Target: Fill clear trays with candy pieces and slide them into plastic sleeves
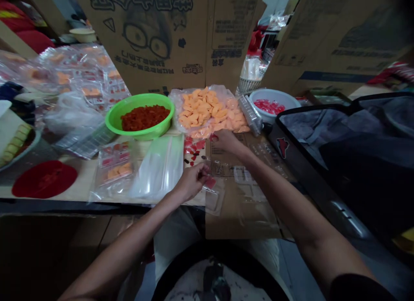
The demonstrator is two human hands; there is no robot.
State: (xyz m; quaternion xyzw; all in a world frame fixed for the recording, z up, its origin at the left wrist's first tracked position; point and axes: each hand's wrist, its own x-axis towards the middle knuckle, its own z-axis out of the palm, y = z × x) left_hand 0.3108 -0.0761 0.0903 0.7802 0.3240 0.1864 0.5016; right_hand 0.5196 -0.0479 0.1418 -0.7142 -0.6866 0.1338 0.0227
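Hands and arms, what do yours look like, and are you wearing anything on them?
The left hand and right hand are bare, with no gloves or watch showing, and the forearms are bare too. A dark sleeve shows on the right upper arm.

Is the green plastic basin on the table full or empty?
Partly filled: the green plastic basin holds a heap of dark red pieces in its middle, lying below the rim.
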